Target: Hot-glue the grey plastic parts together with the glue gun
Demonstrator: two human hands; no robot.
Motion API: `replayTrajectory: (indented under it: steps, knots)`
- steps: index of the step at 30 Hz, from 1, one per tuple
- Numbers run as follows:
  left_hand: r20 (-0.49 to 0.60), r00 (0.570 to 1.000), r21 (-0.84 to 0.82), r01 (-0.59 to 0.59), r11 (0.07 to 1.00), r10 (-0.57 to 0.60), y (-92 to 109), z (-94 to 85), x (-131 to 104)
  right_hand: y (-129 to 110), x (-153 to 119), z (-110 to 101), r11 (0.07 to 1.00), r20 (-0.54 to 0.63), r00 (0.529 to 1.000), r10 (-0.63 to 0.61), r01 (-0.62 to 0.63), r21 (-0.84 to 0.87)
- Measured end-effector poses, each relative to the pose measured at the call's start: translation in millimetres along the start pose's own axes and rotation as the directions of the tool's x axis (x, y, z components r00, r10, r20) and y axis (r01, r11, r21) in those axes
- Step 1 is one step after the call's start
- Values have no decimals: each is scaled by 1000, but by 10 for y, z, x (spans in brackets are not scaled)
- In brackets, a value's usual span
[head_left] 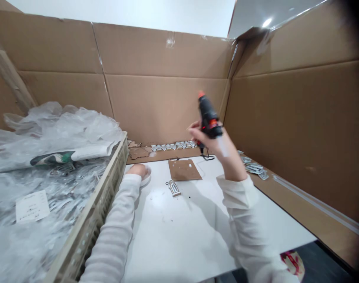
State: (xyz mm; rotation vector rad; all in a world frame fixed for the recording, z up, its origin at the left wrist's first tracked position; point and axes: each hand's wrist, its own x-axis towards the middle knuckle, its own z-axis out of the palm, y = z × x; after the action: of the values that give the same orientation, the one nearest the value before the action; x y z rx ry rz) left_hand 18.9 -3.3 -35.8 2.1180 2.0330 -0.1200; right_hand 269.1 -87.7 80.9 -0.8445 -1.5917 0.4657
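Observation:
My right hand (pixel 207 137) grips a black glue gun (pixel 208 112) with an orange tip, raised above the table and slightly blurred. The gun's nozzle end points up and away. My left hand (pixel 137 169) is over a small round white dish (pixel 147 175) at the table's left side; its fingers are hidden. Between my arms lies a small arched, window-shaped silver piece (pixel 174 188) on the white table (pixel 173 236). A tiny dark ring (pixel 167 183) is beside it. Just behind sits a brown cardboard square (pixel 185 169) with a whitish blob on it.
A plastic crate (pixel 108 188) full of bagged parts stands on the left, under crumpled clear plastic (pixel 64 125). A row of similar arched pieces (pixel 173 146) lines the back ledge. More flat pieces (pixel 254 168) lie at right. Cardboard walls (pixel 167 94) enclose the table.

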Motion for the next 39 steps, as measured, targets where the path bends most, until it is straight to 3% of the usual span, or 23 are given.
replayTrajectory:
  steps: [2, 4, 7, 11, 16, 23, 29, 39]
  knots:
    - [45, 999, 20, 6, 1000, -7, -4, -46, -17, 253, -108, 199, 985, 212, 976, 47, -9, -174]
    - [74, 997, 28, 1, 1000, -3, -24, -68, -16, 514, -300, 395, 891, 420, 874, 247, -34, -454]
    - [99, 995, 27, -16, 1000, 13, -77, -56, 21, 826, -630, 594, 812, 440, 816, 375, -60, -581]
    - [114, 993, 6, -36, 999, 35, -152, -29, 84, 1014, -923, 689, 737, 427, 780, 456, -62, -673]
    - [116, 991, -74, -55, 996, 63, -213, -76, 80, 1054, -1074, 769, 687, 397, 796, 457, -33, -726]
    - [83, 990, -245, -90, 965, 113, -286, -108, -3, 1071, -1115, 768, 700, 417, 817, 399, 22, -714]
    - [127, 971, -621, -81, 780, 202, -300, 11, 36, 1117, -1133, 757, 705, 366, 851, 377, -7, -709]
    - [-154, 981, -473, -179, 863, 118, -250, 199, 296, 1189, -1145, 750, 740, 311, 897, 314, -26, -672]
